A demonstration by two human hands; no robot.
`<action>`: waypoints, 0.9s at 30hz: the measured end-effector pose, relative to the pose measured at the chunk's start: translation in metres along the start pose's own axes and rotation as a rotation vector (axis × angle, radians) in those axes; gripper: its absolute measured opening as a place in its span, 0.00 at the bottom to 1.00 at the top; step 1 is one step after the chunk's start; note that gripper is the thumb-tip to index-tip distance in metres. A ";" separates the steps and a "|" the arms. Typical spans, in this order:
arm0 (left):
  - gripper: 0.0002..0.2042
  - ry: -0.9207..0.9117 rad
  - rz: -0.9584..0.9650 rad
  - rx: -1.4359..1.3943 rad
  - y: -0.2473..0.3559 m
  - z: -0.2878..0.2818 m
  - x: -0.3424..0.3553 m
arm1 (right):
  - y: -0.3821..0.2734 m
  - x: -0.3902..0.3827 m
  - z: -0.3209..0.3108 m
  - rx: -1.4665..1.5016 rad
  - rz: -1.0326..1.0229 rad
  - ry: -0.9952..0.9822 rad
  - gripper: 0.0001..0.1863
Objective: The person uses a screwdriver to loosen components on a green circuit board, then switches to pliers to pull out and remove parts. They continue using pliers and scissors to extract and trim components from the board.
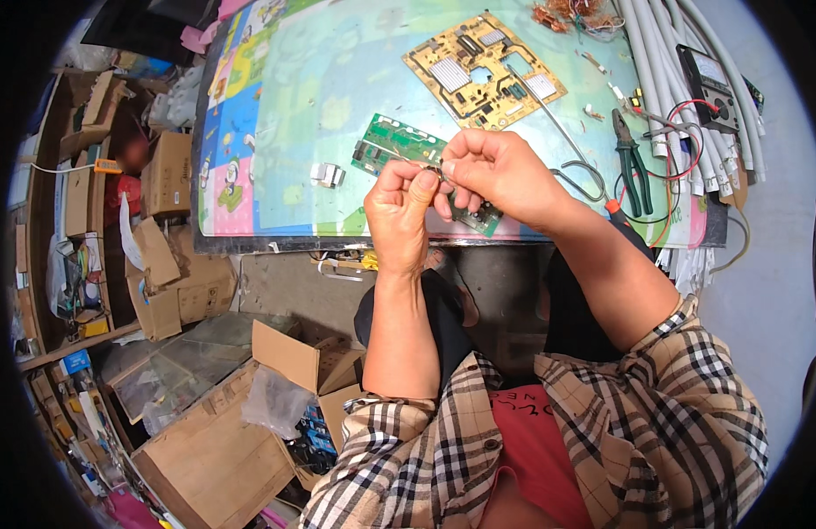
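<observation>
Both hands meet over the near part of the table, fingertips almost touching. My left hand (402,207) is closed in a pinch on a small dark part with a thin wire-like piece. My right hand (491,172) pinches at the same spot from the right; its fingertips cover most of the part, so its kind does not show. Beneath the hands lies a green circuit board (403,134), partly hidden by them. A tan circuit board (483,75) with silver heat sinks rests farther back. To the left of the green board sits a small silver metal piece (327,175).
Green-handled pliers (633,167) and a black multimeter (709,84) with red and black leads lie at the right, beside white tubes (659,97). Copper wire scraps (562,16) are at the far edge. Cardboard boxes (205,441) crowd the floor at left.
</observation>
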State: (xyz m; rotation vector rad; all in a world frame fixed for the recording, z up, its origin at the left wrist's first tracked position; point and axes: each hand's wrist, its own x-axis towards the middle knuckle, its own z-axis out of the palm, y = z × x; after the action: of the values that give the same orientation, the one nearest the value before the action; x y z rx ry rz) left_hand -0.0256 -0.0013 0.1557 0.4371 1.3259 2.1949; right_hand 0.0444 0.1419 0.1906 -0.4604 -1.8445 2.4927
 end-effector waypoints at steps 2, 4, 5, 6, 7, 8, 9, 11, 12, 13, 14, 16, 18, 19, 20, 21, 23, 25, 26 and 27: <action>0.05 0.018 0.012 0.082 -0.001 0.001 0.002 | 0.004 -0.001 -0.001 -0.053 -0.031 0.036 0.08; 0.05 0.015 0.043 0.157 -0.003 -0.001 0.002 | 0.005 -0.001 -0.002 -0.157 -0.064 0.060 0.08; 0.04 0.012 0.058 0.194 -0.004 -0.001 0.002 | 0.006 -0.001 -0.002 -0.210 -0.081 0.073 0.08; 0.04 0.022 0.056 0.214 -0.004 0.000 0.001 | 0.005 -0.001 -0.002 -0.235 -0.076 0.086 0.09; 0.04 0.032 0.055 0.235 -0.004 0.002 0.000 | 0.004 -0.002 -0.002 -0.261 -0.071 0.099 0.09; 0.04 0.042 0.053 0.255 -0.005 0.003 0.000 | 0.003 -0.002 -0.002 -0.286 -0.066 0.112 0.09; 0.03 0.048 0.052 0.258 -0.005 0.004 -0.001 | 0.002 -0.002 -0.002 -0.298 -0.056 0.111 0.08; 0.03 0.060 0.051 0.265 -0.005 0.006 -0.003 | 0.002 -0.002 -0.003 -0.320 -0.036 0.110 0.08; 0.03 0.060 0.053 0.262 -0.006 0.006 -0.003 | 0.002 -0.002 -0.003 -0.313 -0.044 0.112 0.08; 0.03 0.060 0.055 0.259 -0.006 0.007 -0.003 | 0.003 -0.002 -0.003 -0.306 -0.051 0.114 0.08; 0.03 0.061 0.057 0.256 -0.006 0.008 -0.003 | 0.004 -0.001 -0.003 -0.299 -0.059 0.116 0.08; 0.03 0.062 0.060 0.264 -0.006 0.008 -0.004 | 0.004 0.000 -0.002 -0.379 -0.033 0.110 0.06; 0.03 0.059 0.061 0.258 -0.004 0.009 -0.005 | 0.005 0.002 -0.002 -0.388 -0.028 0.106 0.05; 0.03 0.054 0.061 0.247 -0.003 0.010 -0.005 | 0.008 0.003 -0.002 -0.356 -0.036 0.106 0.04; 0.03 0.050 0.060 0.237 -0.002 0.010 -0.005 | 0.011 0.004 -0.002 -0.325 -0.045 0.106 0.04; 0.04 0.040 0.050 0.195 -0.001 0.010 -0.005 | 0.014 0.005 -0.004 -0.275 -0.060 0.102 0.05; 0.05 0.020 0.029 0.111 0.000 0.010 -0.004 | 0.017 0.008 -0.008 -0.175 -0.092 0.094 0.06; 0.05 0.013 0.003 0.033 0.000 0.006 -0.004 | 0.010 0.006 -0.004 -0.104 -0.045 0.058 0.04; 0.05 0.008 -0.010 -0.006 0.000 0.005 -0.004 | 0.006 0.005 -0.003 -0.068 -0.022 0.041 0.03; 0.05 0.004 -0.012 -0.036 0.000 0.005 -0.004 | 0.002 0.005 -0.003 -0.018 0.019 0.028 0.03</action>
State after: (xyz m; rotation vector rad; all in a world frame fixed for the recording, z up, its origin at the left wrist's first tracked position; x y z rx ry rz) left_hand -0.0197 -0.0001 0.1577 0.4100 1.2864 2.2070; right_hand 0.0411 0.1445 0.1864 -0.5125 -1.8631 2.4703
